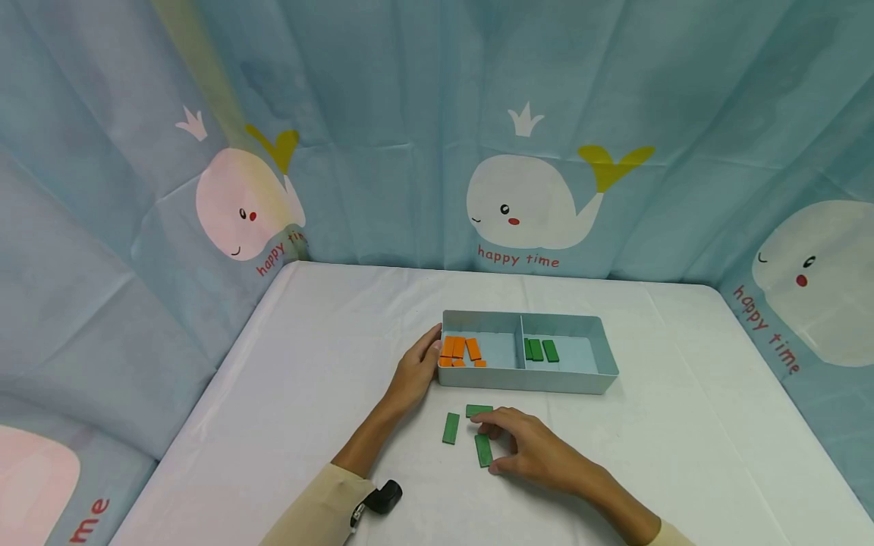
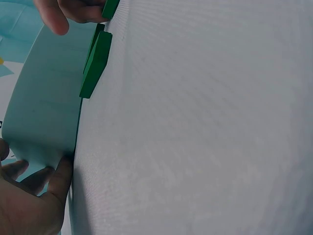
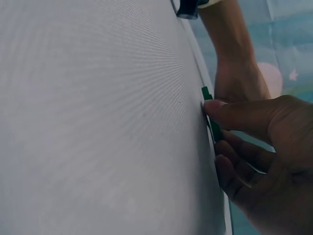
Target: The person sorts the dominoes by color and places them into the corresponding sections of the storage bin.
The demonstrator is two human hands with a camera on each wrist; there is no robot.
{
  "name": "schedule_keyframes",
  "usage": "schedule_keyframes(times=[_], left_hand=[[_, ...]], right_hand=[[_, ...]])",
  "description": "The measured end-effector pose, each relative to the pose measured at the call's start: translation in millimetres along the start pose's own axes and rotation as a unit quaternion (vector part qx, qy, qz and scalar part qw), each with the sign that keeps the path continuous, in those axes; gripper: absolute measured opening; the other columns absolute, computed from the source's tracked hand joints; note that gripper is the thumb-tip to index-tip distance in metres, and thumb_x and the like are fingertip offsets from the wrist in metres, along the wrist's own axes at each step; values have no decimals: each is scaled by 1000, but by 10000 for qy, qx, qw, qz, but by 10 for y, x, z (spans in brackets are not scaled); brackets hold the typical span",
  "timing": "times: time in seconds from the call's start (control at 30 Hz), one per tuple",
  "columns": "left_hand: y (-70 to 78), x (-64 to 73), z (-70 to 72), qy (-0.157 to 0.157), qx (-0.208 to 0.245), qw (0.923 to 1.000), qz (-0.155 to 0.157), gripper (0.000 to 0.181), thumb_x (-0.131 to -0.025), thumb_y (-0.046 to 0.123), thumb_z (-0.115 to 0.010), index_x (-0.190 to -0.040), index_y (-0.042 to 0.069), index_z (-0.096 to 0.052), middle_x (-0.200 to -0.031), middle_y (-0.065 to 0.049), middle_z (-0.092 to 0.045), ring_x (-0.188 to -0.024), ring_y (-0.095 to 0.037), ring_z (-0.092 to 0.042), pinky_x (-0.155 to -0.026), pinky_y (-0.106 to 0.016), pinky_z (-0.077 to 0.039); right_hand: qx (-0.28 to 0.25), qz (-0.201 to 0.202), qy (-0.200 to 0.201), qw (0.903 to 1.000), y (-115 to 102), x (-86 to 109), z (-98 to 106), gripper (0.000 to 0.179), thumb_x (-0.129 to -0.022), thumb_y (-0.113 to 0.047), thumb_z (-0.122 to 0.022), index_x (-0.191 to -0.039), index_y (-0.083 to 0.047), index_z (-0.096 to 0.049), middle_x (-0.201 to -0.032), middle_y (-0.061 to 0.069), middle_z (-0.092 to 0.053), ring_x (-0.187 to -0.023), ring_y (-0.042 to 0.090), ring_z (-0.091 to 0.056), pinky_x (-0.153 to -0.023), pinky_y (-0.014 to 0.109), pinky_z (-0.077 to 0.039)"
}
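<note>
My left hand (image 1: 413, 374) rests against the left end of a two-part grey-blue tray (image 1: 532, 381), its fingertips touching the end wall in the left wrist view. My right hand (image 1: 536, 449) is low over the table in front of the tray, thumb and fingers spread apart around a green tile (image 1: 483, 450). The thumb tip is right at that tile's near end. A second green tile (image 1: 479, 410) lies by the index fingertip, and another green tile (image 1: 451, 428) lies to the left. Orange tiles (image 1: 459, 347) are in the left compartment, green tiles (image 1: 551, 350) in the right.
The tray stands on a white-covered table (image 1: 328, 341). A divider (image 1: 522, 341) splits it across. Whale-print curtains (image 1: 382, 197) enclose the back and sides. A black device (image 1: 384, 497) sits at the left sleeve's cuff.
</note>
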State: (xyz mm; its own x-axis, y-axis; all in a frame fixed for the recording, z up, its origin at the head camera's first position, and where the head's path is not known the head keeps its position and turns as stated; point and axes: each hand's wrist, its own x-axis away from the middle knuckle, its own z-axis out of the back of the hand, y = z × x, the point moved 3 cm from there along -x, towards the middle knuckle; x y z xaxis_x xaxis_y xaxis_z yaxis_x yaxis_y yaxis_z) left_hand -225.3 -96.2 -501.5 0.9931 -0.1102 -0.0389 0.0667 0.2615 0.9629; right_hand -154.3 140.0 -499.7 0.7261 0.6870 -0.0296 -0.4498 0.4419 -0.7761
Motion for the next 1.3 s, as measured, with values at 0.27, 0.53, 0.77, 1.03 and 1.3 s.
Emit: schedule_keyframes(times=[0.27, 0.53, 0.77, 1.03, 1.3], left_hand=[[6, 3, -4, -16, 29, 10000, -43, 55, -117, 33, -42, -167, 12, -35, -171, -9, -37, -160, -31, -31, -131, -53, -25], [15, 3, -1, -52, 0, 10000, -21, 54, -117, 32, -41, -167, 13, -34, -171, -7, -37, -160, -28, -31, -131, -51, -26], [10, -1, 4, -50, 19, 10000, -10, 55, -117, 33, -41, -167, 12, -34, -171, -6, -37, -160, -28, -30, -132, -51, -24], [2, -12, -2, -47, 37, 10000, -52, 54, -117, 31, -42, -167, 12, -35, -171, -8, -37, -160, -29, -31, -131, -51, -25], [4, -7, -2, -51, 121, 9999, -38, 55, -117, 32, -42, -167, 12, -34, -171, -7, -37, -160, -29, -30, -131, -51, -25]], right_hand=[[-149, 9, 71, 9999, -6, 11, 41, 68, -84, -9, -90, -146, -16, -62, -121, -9, -70, -107, 14, -64, -81, 23, -57], [-185, -113, 247, 9995, -26, 42, 122, 68, -84, -4, -89, -145, -15, -62, -123, -8, -71, -109, 13, -65, -85, 27, -59], [-142, -265, 417, 9987, -33, 80, 202, 69, -84, -1, -87, -147, -13, -61, -124, -6, -71, -110, 14, -67, -86, 29, -60], [-98, -231, 700, 9972, -43, 117, 335, 70, -85, 3, -85, -148, -12, -60, -129, -5, -70, -112, 14, -66, -86, 28, -62], [-102, -149, 1017, 9947, -63, 172, 524, 68, -86, 7, -82, -147, -8, -59, -134, 5, -70, -112, 16, -67, -86, 28, -62]])
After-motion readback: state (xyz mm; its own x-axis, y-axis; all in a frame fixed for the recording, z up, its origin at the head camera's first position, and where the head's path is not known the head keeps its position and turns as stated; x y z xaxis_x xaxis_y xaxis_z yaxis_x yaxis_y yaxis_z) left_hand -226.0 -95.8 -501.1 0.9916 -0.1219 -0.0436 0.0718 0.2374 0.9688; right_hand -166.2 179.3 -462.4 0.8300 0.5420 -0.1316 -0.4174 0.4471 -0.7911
